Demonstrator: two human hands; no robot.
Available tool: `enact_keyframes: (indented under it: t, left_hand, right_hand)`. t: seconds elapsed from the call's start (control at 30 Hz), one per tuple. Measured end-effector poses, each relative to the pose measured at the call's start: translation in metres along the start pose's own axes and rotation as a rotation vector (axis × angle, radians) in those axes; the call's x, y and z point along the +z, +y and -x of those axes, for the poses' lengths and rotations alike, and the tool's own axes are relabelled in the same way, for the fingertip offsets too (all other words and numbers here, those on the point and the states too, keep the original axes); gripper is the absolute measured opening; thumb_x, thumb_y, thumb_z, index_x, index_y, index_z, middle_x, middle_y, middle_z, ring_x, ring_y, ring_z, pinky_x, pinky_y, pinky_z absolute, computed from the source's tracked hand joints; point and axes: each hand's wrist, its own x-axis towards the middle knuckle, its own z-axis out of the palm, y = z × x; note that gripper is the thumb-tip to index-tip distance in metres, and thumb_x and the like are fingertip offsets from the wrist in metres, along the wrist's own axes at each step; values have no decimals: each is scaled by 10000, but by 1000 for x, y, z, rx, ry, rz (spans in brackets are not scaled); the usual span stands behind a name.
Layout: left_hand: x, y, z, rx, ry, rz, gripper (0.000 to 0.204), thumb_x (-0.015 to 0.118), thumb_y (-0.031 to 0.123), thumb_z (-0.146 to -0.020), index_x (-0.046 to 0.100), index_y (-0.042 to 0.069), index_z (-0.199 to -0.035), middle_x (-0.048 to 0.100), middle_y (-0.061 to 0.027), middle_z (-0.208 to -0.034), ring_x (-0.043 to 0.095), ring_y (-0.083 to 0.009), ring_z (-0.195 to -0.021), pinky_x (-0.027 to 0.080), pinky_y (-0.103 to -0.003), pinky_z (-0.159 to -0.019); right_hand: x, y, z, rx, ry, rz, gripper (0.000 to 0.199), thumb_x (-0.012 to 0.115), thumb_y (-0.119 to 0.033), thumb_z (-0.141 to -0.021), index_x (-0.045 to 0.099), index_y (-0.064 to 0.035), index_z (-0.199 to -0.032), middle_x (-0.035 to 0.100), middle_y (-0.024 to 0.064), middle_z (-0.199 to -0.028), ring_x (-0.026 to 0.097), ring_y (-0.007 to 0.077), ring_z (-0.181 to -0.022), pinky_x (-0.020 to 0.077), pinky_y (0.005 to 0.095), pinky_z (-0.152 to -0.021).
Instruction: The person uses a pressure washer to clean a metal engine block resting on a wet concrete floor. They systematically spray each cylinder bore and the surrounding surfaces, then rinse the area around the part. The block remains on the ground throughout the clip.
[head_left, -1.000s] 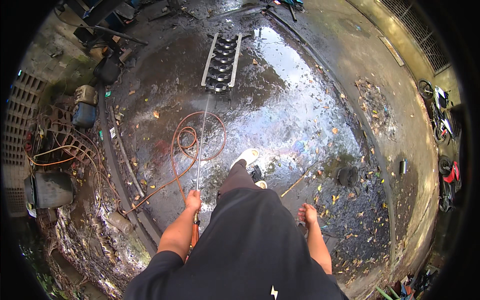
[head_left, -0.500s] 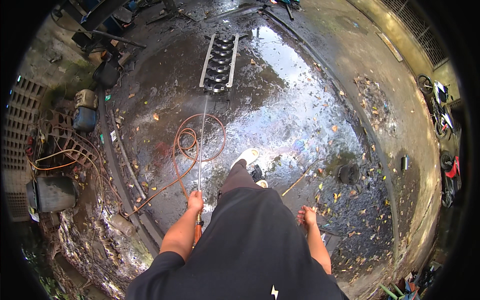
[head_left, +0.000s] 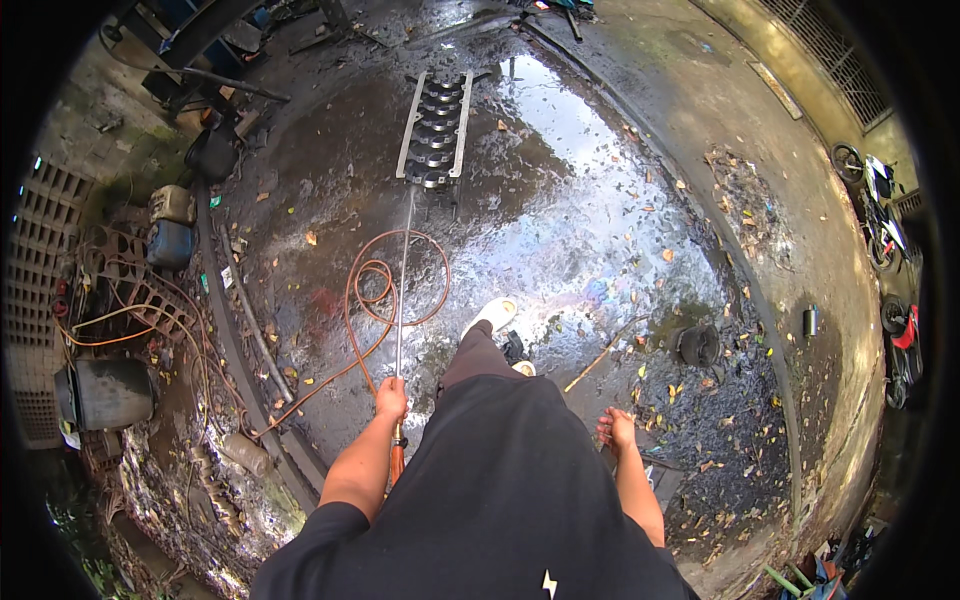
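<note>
My left hand (head_left: 391, 399) is closed around the thin metal lance of a spray wand (head_left: 399, 350). The wand's orange handle (head_left: 397, 464) reaches back beside my body. From its tip a fine spray (head_left: 410, 208) meets the near end of an engine block (head_left: 437, 140), which lies lengthwise on the wet ground. A row of dark rounded arches runs between its two pale metal rails. Off to my right, my right hand (head_left: 616, 429) hangs at my side with fingers loosely curled and apart, and nothing shows in it.
A brown hose (head_left: 362, 270) loops over the ground left of the lance. Along the left side stand a blue jerrycan (head_left: 170, 243), a dark bucket (head_left: 108, 390) and a metal pipe (head_left: 258, 320). To the right are a stick (head_left: 603, 356), a round black object (head_left: 698, 347) and motorcycles (head_left: 884, 215).
The engine block appears slightly lower and further left in the picture. My hands keep their places, and spray still comes from the wand.
</note>
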Motion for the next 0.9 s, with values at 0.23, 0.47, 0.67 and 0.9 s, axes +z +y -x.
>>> enact_keyframes:
  t: [0.23,0.47,0.67,0.9]
  left_hand:
    - [-1,2,5,13,-22,-32,286,449,401,-948,473,133,-1046,488,-31,-599,445,-123,-395,366,-289,-321]
    - [0,-3,5,19,12,-10,270,459,382,-945,479,131,-1044,482,-36,-576,433,-133,-374,354,-297,-311]
    - [0,-3,6,10,0,15,276,466,375,-942,484,130,-1068,483,-39,-570,439,-136,-378,358,-303,-314]
    - [-1,-8,-1,-23,-4,31,264,457,407,-946,479,162,-1040,494,-31,-604,444,-124,-397,357,-284,-320]
  right_hand:
    - [-3,3,6,2,-4,-25,224,507,-286,-918,553,-96,-1028,586,37,-765,568,152,-563,461,292,-441]
    - [-6,10,4,1,-15,-19,207,510,-283,-916,543,-103,-1012,580,32,-743,566,151,-552,451,290,-429]
    - [-6,8,5,0,-19,-21,203,511,-291,-914,545,-108,-996,581,30,-739,565,152,-547,447,293,-430]
    - [-5,11,3,-12,-16,-38,212,514,-291,-914,550,-107,-1014,590,31,-749,563,151,-545,450,296,-435]
